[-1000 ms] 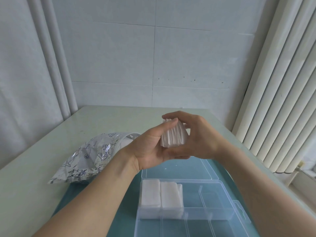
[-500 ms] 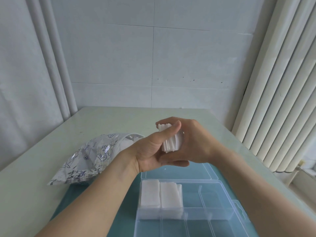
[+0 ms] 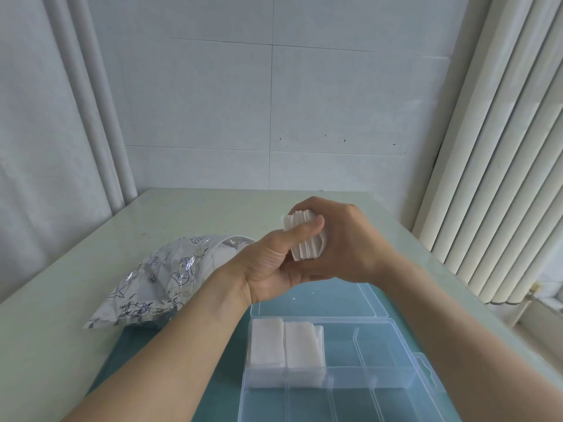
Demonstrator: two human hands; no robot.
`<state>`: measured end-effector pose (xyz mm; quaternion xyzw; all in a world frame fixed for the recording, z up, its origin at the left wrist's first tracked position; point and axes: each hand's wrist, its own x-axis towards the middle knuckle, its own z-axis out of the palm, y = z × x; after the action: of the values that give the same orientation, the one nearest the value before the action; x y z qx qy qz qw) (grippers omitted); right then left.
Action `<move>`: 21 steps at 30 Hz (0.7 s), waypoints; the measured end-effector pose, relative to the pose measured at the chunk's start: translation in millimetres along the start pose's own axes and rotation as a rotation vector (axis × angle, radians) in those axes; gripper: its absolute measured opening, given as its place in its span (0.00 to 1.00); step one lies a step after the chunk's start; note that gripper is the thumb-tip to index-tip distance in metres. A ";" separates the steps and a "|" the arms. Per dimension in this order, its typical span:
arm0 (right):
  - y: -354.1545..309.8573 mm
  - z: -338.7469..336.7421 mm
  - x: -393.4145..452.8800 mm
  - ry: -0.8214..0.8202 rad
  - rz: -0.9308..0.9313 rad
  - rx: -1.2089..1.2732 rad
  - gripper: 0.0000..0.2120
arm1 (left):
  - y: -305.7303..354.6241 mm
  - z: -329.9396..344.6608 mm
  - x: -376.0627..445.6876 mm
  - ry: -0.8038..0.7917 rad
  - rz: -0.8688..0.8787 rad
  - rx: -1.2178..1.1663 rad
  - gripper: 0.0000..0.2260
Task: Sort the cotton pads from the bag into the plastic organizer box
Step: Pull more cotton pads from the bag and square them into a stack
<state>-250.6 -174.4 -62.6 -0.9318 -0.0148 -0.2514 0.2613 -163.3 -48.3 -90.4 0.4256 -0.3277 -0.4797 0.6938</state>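
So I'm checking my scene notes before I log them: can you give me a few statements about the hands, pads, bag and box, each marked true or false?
1. Both the left hand and the right hand hold the stack of cotton pads. True.
2. The organizer box holds no pads. False: two stacks sit in its far left part.
3. The silver bag lies left of the box. True.
4. The box lid is closed. False: it lies open behind the box.
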 end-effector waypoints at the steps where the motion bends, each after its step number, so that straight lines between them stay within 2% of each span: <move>1: 0.5 -0.7 0.5 0.033 -0.011 -0.007 0.26 | 1.4 -1.2 -0.6 -0.017 0.011 0.005 0.20; 5: 2.8 -10.1 1.8 0.080 -0.010 -0.012 0.27 | 5.1 -6.1 -0.8 -0.018 0.037 0.015 0.23; 10: 5.5 -14.1 1.8 -0.029 0.026 -0.027 0.31 | 8.2 -3.2 -0.7 -0.062 0.050 -0.052 0.21; 13: 6.8 -12.7 1.9 -0.103 0.104 -0.056 0.37 | 4.5 -3.2 1.6 -0.014 0.012 -0.019 0.24; 18: 7.3 -10.5 0.4 -0.112 0.144 -0.096 0.25 | 0.7 -4.6 2.9 0.025 -0.022 -0.102 0.31; 21: 2.1 -8.7 -0.6 -0.145 0.117 -0.086 0.25 | -1.3 -8.1 4.1 0.033 -0.026 -0.125 0.24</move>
<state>-254.7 -180.5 -57.6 -0.9572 0.0316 -0.1679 0.2335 -155.5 -50.2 -94.8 0.3933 -0.2801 -0.5010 0.7182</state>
